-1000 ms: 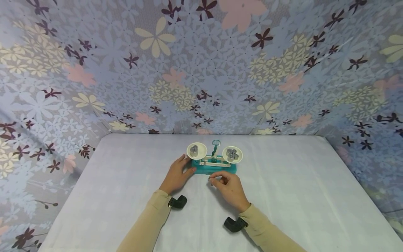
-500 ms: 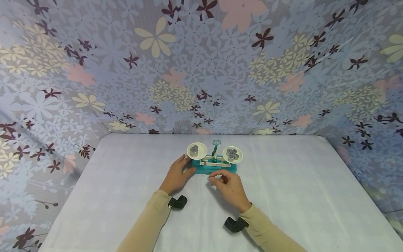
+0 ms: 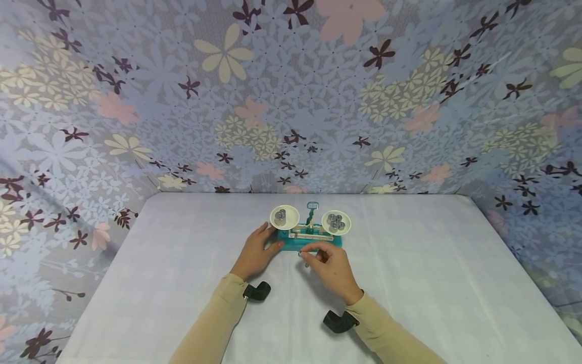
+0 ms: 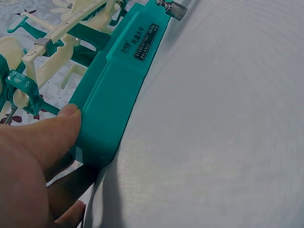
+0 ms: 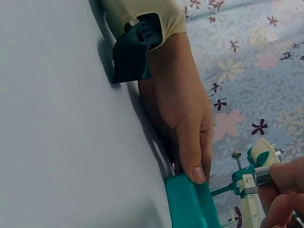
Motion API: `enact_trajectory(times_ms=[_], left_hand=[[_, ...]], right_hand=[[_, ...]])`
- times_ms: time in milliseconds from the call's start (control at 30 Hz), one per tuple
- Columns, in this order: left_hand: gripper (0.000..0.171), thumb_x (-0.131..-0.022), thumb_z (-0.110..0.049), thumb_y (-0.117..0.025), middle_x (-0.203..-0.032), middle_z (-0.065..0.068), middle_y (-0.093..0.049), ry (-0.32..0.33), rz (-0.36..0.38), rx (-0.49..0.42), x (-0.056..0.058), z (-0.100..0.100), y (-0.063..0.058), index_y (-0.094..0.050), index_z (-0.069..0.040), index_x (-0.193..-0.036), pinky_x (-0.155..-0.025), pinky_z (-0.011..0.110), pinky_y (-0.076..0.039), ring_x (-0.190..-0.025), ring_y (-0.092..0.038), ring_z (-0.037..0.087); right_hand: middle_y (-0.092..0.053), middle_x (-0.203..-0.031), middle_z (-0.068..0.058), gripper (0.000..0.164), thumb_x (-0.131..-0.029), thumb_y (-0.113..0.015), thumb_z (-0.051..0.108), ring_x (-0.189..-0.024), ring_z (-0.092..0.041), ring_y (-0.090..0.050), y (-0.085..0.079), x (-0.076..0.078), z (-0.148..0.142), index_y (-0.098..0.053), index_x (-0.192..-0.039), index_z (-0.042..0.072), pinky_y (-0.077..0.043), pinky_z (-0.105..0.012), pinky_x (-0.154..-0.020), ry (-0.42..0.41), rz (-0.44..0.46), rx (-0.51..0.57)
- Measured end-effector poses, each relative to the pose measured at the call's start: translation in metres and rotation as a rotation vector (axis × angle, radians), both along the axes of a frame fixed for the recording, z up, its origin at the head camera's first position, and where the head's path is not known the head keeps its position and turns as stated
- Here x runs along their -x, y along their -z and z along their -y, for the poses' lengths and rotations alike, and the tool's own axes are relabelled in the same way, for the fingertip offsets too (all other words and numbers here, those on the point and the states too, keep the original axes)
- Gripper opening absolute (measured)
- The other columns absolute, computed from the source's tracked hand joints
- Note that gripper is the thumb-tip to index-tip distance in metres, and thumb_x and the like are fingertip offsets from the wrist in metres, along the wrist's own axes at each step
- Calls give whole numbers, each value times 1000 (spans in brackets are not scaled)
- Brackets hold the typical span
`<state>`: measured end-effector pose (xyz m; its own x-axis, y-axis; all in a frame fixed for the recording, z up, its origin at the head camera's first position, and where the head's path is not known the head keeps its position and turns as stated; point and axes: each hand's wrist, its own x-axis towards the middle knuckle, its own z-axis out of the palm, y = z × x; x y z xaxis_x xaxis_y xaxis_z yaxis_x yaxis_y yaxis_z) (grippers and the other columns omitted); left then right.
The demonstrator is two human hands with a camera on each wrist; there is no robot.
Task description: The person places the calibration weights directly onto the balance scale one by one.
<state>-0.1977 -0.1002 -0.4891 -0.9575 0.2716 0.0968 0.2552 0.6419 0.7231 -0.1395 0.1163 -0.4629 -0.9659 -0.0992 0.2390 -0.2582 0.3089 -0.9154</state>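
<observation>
A teal balance [image 3: 309, 244] with two cream pans stands upright on the table. My left hand [image 3: 257, 254] grips the left end of its base, the thumb [image 4: 66, 121] on top and the other fingers beyond the end. In front of the base, my right hand [image 3: 334, 270] pinches a small metal weight [image 5: 262, 175] between thumb and forefinger. Metal weights [image 3: 281, 217] lie in the left pan, and several more weights [image 3: 335, 223] in the right. A knobbed metal weight [image 4: 175, 9] shows at the base's front edge in the left wrist view; I cannot tell whether it is the pinched one.
A white cloth [image 3: 423, 273] covers the table. Floral fabric [image 3: 291, 101] hangs behind it and along both sides. A scale beam [image 4: 61, 31] with a sliding rider [image 4: 45, 43] runs above the base. Dark camera mounts [image 3: 341, 322] sit at both wrists.
My right hand has shifted slightly towards the balance, with its fingertips and the pinched weight a little higher. My left hand and the weights in the pans have not visibly moved.
</observation>
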Motion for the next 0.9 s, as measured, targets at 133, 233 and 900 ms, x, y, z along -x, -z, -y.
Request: enact_trajectory(times_ms=[133, 233, 900], left_hand=[[57, -99, -33, -63, -153, 26, -40, 2, -6, -1, 1, 0, -1, -51, -2, -146, -117, 60, -28, -142, -36, 45], [57, -99, -32, -63, -153, 26, -40, 1, -12, 0, 2, 0, -1, -52, -1, -145, -117, 60, -28, -142, -37, 45], [58, -100, -37, -62, -154, 25, -40, -7, 10, 17, 3, 0, 6, -51, -2, -146, -117, 59, -28, -142, -36, 44]], right_hand=[[-50, -57, 1, 5, -90, -76, 12, -49, -6, -40, -5, 1, 1, -77, -95, 11, -32, -19, -43, -2, -2, 0], [-48, -56, 0, 6, -91, -76, 10, -48, -6, -39, -7, 2, 2, -77, -97, 10, -31, -19, -43, 4, -8, -4], [-52, -62, -5, 11, -91, -76, 14, -49, -9, -43, -16, 10, 12, -77, -100, 7, -37, -22, -43, -7, -107, 49]])
